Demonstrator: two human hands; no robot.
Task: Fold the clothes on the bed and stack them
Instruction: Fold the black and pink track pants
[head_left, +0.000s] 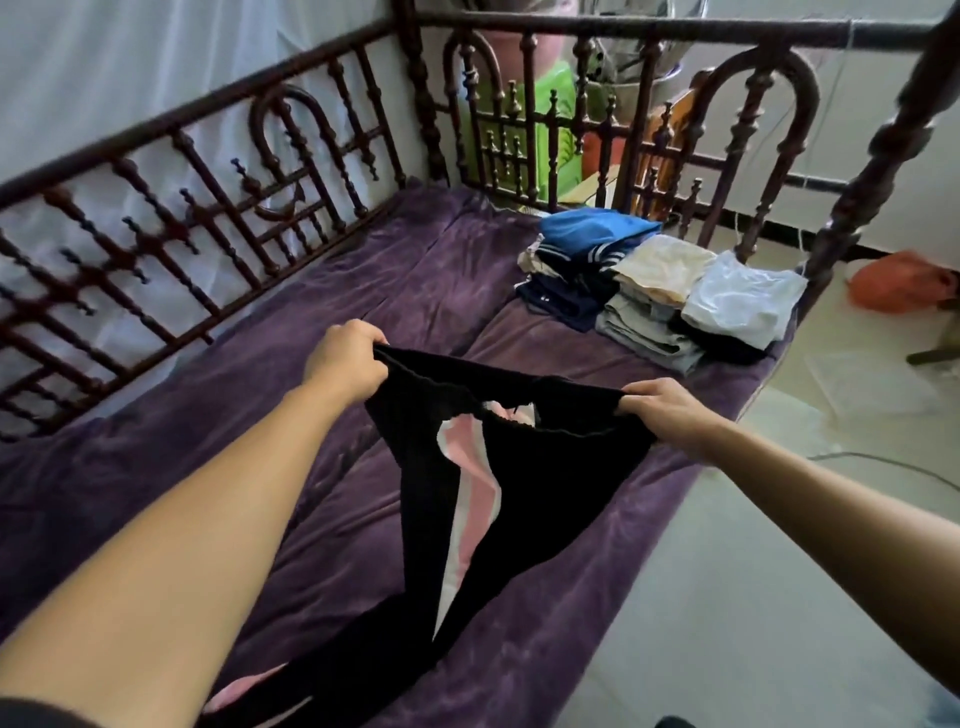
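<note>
Purple blanket over the bed (156, 493) fills most of the view, with pale floor (753, 597) off at 3 o'clock.

Nearest to the person, at about 7 o'clock, the legs of the black pants (545, 493) drag on the blanket and run off the bottom edge behind the left forearm, so no clue where the cuffs end. A pink and white side stripe (470, 499) runs up one leg.

Going up from there, the pants' long axis runs roughly 7 to 1 o'clock, and the waistband (467, 376) is pulled taut across it. The left hand (345, 358) grips the 11 o'clock corner and the right hand (662, 410) grips the 2 o'clock one. Both sets of fingers (371, 371) are curled tight round the fabric, with the tips buried in the cloth. The right hand looks a touch nearer the body, so the band sits skewed.

My guess is the next move is bringing the two corners together, leg over leg, so that skew is what needs watching.

Further out at 1 o'clock, well apart from the hands, sit the folded piles (660, 296), topped with something blue (592, 228). Can't count the layers. Behind them is the dark turned-wood rail (208, 223).
</note>
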